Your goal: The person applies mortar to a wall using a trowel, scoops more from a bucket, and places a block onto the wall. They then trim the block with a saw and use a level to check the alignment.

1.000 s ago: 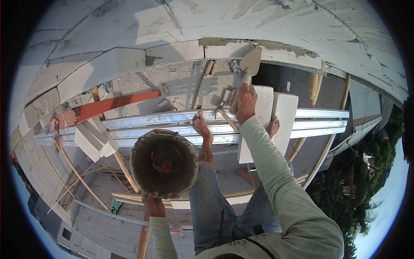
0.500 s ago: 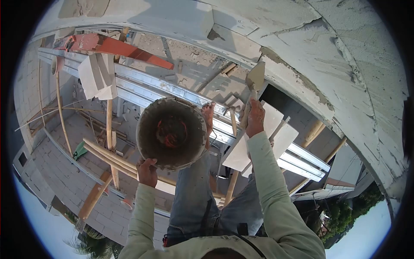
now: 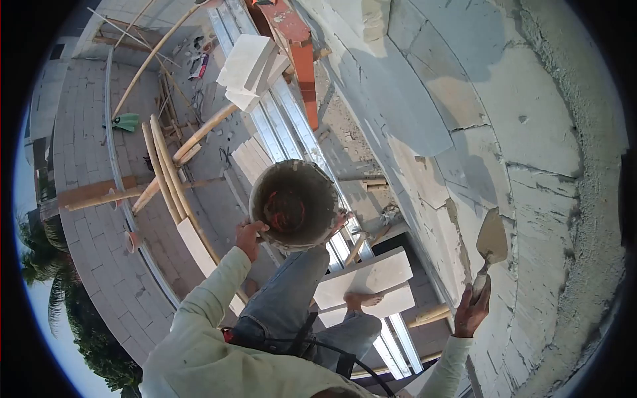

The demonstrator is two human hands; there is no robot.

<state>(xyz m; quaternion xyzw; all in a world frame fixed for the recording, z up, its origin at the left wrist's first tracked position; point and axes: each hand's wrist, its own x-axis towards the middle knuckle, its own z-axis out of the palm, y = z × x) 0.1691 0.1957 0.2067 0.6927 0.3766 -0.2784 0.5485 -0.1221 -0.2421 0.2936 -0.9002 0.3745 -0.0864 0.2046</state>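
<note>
My left hand (image 3: 249, 240) grips the rim of a round, mortar-crusted bucket (image 3: 314, 180), its thumb over the edge. Inside the bucket the floor is dark with reddish patches. Out to the right, my right hand (image 3: 472, 308) is wrapped round the handle of a pointed trowel (image 3: 492, 237), blade pointing away from me. Thin mortar residue coats the blade. The trowel overlaps the pale block wall (image 3: 464, 159) in this view, and a shadow falls on the blocks just beyond its tip.
I stand high up, one bare foot (image 3: 362, 302) on white blocks (image 3: 391, 268) laid across metal beams (image 3: 279, 129). More white blocks (image 3: 247, 66) and a red metal beam (image 3: 306, 79) lie ahead. Wooden poles (image 3: 166, 172) stand left, with a floor far below.
My view has turned and the wall fills more of the right side. My right hand has swung the trowel rightward over the wall. The bucket stays in my left hand.
</note>
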